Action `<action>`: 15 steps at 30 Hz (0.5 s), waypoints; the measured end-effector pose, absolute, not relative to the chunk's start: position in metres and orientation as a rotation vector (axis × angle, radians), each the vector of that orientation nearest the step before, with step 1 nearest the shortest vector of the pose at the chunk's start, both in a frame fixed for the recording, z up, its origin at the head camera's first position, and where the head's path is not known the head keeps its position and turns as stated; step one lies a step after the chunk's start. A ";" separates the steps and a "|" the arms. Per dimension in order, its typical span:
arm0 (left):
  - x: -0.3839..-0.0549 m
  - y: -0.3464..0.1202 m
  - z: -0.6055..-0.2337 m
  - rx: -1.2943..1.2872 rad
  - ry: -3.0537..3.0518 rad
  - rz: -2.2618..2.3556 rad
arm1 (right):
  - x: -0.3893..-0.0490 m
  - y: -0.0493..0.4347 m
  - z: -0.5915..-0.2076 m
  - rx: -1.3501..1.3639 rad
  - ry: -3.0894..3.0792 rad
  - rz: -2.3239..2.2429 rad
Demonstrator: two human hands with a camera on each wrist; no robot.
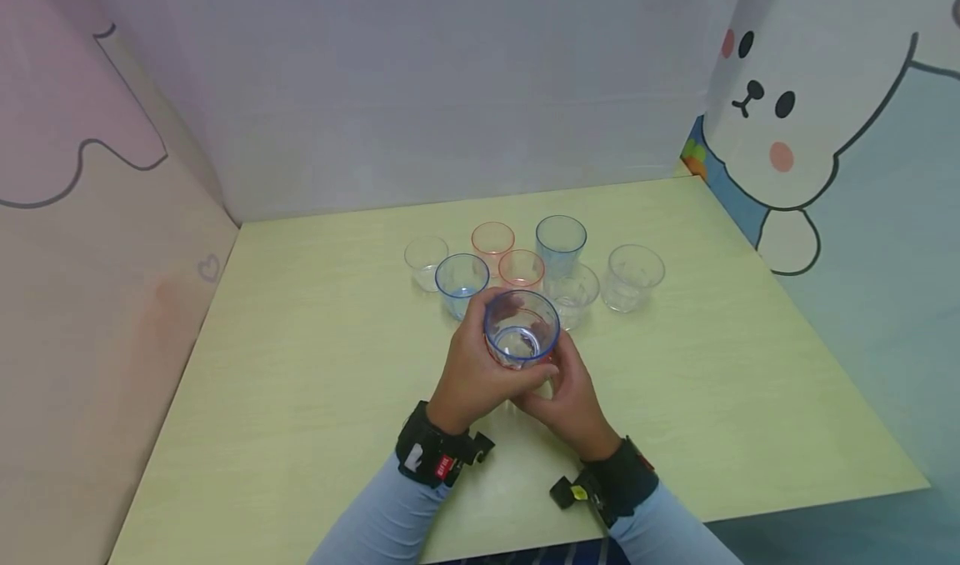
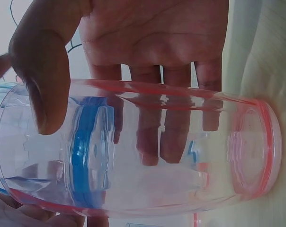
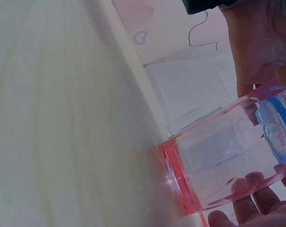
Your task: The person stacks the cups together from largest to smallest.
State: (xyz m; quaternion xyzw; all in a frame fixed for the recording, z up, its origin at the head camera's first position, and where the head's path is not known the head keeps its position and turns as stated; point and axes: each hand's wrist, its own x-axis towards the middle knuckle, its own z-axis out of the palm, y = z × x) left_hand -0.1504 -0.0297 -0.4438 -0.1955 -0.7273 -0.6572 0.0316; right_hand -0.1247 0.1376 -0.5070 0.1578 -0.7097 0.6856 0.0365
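Note:
Near the middle of the table my left hand (image 1: 480,373) and right hand (image 1: 570,402) hold a pair of nested cups between them. The inner one is a blue-rimmed clear cup (image 1: 522,332). Around it is a red-tinted clear cup (image 2: 249,149), whose red base shows low by the tabletop in both wrist views. The inner cup's blue base (image 2: 86,151) sits partway down inside. My left thumb lies over the upper cup wall, with the fingers behind it. On the other side, my right hand's fingers curve round the wall.
Just beyond my hands stand several cups: a blue-rimmed one (image 1: 459,286), two red-rimmed ones (image 1: 492,240) (image 1: 521,272), a darker blue one (image 1: 561,244), and clear ones (image 1: 426,257) (image 1: 573,290) (image 1: 633,277). Printed cloth walls (image 1: 465,90) border the pale table (image 1: 300,365).

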 end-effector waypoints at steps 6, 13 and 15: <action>-0.150 -0.037 -0.444 -0.589 -2.254 -1.942 | -0.126 0.138 -0.507 0.489 -2.178 2.144; -0.156 -0.055 -0.443 -0.631 -2.145 -1.879 | -0.126 0.136 -0.508 0.453 -2.209 2.137; -0.159 -0.060 -0.443 -0.609 -2.127 -1.869 | -0.126 0.136 -0.508 0.443 -2.211 2.136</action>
